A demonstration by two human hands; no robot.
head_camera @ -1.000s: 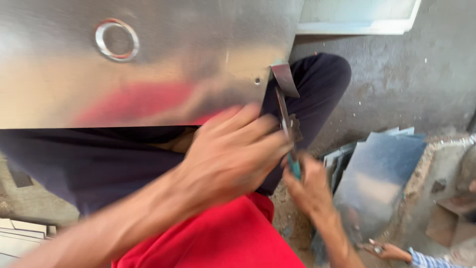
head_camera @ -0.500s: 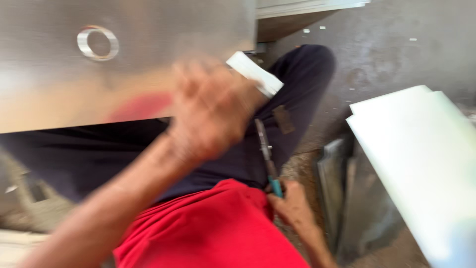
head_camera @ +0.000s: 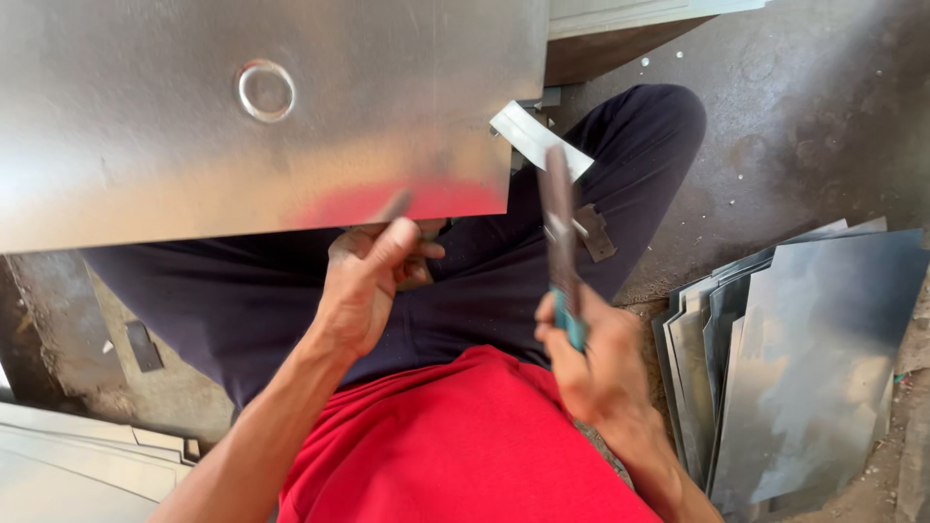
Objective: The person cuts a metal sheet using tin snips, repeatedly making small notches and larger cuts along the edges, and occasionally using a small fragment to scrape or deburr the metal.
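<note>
A: What is being held at this moment?

B: The tin snips (head_camera: 560,232) are being gripped by the right hand (head_camera: 596,358), fingers closed around the teal handles, blades pointing up. The lower edge of the large metal sheet (head_camera: 271,116) is being pinched by the left hand (head_camera: 363,281), which is closed on it. The sheet is lying across the lap, above the dark trousers (head_camera: 484,281).

A: How is the cutting being done well, in your judgement?

B: The sheet should be kept steady, and the fingers should be kept away from the blade line.

A: What is lying around?

B: A cut strip (head_camera: 538,140) is hanging at the sheet's right corner, just beside the blades, and it may be getting in the way. A stack of metal sheets (head_camera: 804,358) is leaning at the right, on the concrete floor (head_camera: 794,116).
</note>
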